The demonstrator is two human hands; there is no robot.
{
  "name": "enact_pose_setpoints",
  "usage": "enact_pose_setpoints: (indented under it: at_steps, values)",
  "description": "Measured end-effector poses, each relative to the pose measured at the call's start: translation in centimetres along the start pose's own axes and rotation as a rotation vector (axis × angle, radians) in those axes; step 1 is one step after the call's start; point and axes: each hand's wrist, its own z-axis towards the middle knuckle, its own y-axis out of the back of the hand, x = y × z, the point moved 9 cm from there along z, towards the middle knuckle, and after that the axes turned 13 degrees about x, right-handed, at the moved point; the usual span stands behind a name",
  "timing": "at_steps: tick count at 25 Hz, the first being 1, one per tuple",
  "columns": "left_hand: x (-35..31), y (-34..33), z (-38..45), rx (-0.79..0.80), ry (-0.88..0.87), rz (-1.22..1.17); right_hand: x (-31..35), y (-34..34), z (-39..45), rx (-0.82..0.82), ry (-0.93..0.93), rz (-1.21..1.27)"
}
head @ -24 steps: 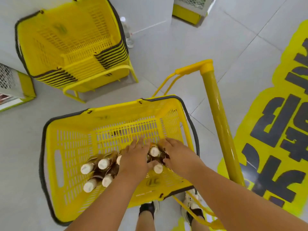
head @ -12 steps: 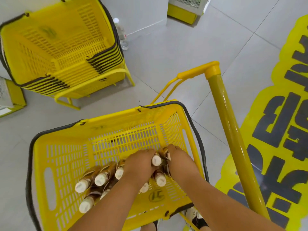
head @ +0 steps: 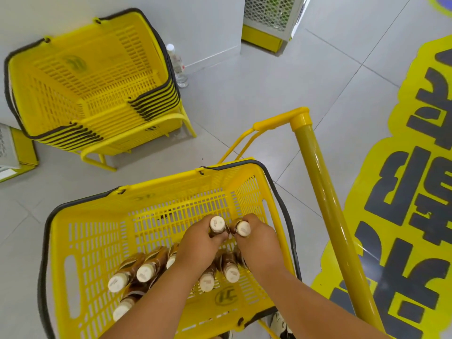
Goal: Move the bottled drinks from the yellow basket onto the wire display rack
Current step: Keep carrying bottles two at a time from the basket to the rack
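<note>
A yellow basket point(head: 93, 243) with a dark rim stands on the floor below me. Several brown bottled drinks with white caps point(head: 146, 272) stand inside it at the near side. My left hand point(head: 198, 248) grips one brown bottle point(head: 217, 225) by the neck, raised above the others. My right hand point(head: 259, 243) grips a second bottle point(head: 242, 228) right beside it. A white wire rack point(head: 269, 13) with a yellow base shows at the top of the view, far from my hands.
A stack of nested yellow baskets point(head: 93, 79) sits on a yellow stand at upper left. A clear water bottle point(head: 177, 66) stands on the floor behind it. A yellow trolley handle post point(head: 325, 196) rises at right beside a yellow floor decal point(head: 403, 192).
Both hands have closed round one bottle each and lifted them up out of the cluster. The camera has moved closer and tilted, so the basket sits lower in view.
</note>
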Motion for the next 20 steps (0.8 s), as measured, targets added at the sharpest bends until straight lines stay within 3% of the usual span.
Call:
enact_pose_setpoints:
  at_steps: [8, 15, 20]
  values:
    - [-10.8, 9.5, -12.3, -0.245, -0.194, -0.052, 11.5, 10.6, -10.8, -0.059, 0.285, -0.064]
    - [-25.4, 20.8, -30.4, -0.405, -0.383, -0.068, 25.7, 22.6, -27.8, -0.216, 0.550, 0.132]
    - [-32.9, 27.6, -41.9, -0.520, -0.551, -0.280, 34.8, 28.1, -39.0, -0.222, 0.831, 0.262]
